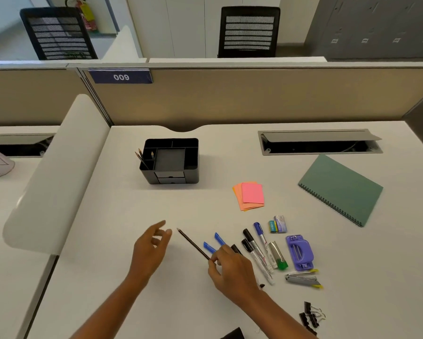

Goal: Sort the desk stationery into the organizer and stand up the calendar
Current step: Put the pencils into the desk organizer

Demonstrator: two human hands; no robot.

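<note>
My right hand (230, 267) pinches a pencil (193, 243) by its back end, fingertips curled round it, the point angled up and away to the left of the grip. My left hand (149, 248) hangs just beyond that point, fingers loosely spread and holding nothing.

Well ahead of the grip, the black organizer (170, 160) already has three pencils standing in its left compartment, so I judge the sorting has only begun. Most of it is left: two blue pens (214, 243) lie right against my right fingers, and the markers (255, 253), a glue stick (277, 256), a purple hole punch (299, 253), a stapler (303, 280) and erasers (277, 224) lie just to the right of the grip. Binder clips (310, 315) sit behind it, sticky notes (249, 195) ahead and right.

The green spiral-bound thing (341, 189) lying flat far right is probably the calendar, though I can't read it; it is not yet stood up.
</note>
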